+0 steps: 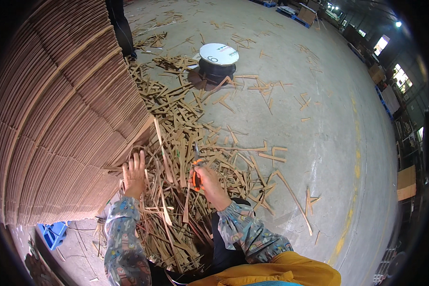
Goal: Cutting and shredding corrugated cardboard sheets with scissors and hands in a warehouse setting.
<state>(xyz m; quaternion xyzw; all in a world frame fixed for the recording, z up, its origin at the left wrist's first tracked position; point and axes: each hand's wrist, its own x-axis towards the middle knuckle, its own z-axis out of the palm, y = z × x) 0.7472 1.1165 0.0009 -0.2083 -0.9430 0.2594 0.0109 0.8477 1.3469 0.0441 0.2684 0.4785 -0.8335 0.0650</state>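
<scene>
A tall stack of brown corrugated cardboard sheets point(57, 114) fills the left side. My left hand point(134, 175) is at its lower right edge, fingers stretched out and touching the cardboard there. In my right hand point(209, 185) I grip scissors point(197, 175) with orange and black handles. Their metal tip points away from me, over the pile. Beneath and between both hands lies a heap of narrow cardboard offcuts point(176, 138). One long strip point(160, 138) hangs by the stack's edge, close to my left hand.
Beyond the heap, a black spool with a white top point(219, 54) stands on the grey floor point(319, 143). Scattered offcuts lie around it. Part of a blue pallet point(54, 234) shows under the stack. A dark-clothed leg point(121, 28) stands behind the stack. Goods line the right wall.
</scene>
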